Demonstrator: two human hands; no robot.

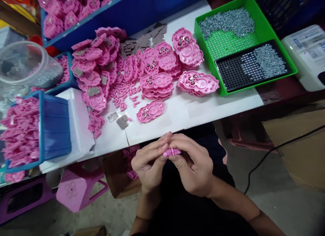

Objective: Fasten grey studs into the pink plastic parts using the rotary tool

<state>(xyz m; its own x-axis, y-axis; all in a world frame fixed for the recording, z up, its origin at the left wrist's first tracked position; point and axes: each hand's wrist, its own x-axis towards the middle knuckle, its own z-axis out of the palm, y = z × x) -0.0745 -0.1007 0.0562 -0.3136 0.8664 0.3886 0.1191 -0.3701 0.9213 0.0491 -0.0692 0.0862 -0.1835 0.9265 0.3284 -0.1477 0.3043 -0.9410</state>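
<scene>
Over my lap, just off the table's front edge, my left hand (pixel 149 161) and my right hand (pixel 194 161) are closed together on a small pink plastic part (pixel 172 151). Fingers and thumbs of both hands press on it, and most of it is hidden. On the table beyond lies a single pink plastic shell (pixel 150 111) with small metal pieces in it. Behind that stand stacks of like shells (pixel 156 82). Small pink pegs (pixel 122 95) are scattered to the left, near two flat grey metal plates (pixel 123 122).
A green tray (pixel 269 13) with screws and a black perforated tray (pixel 228 72) stands at the right. Blue bins (pixel 56 127) of pink parts are at the left and back. Below the table are a pink stool (pixel 72 188) and a cardboard box (pixel 115 182). A black cable (pixel 264 158) hangs at right.
</scene>
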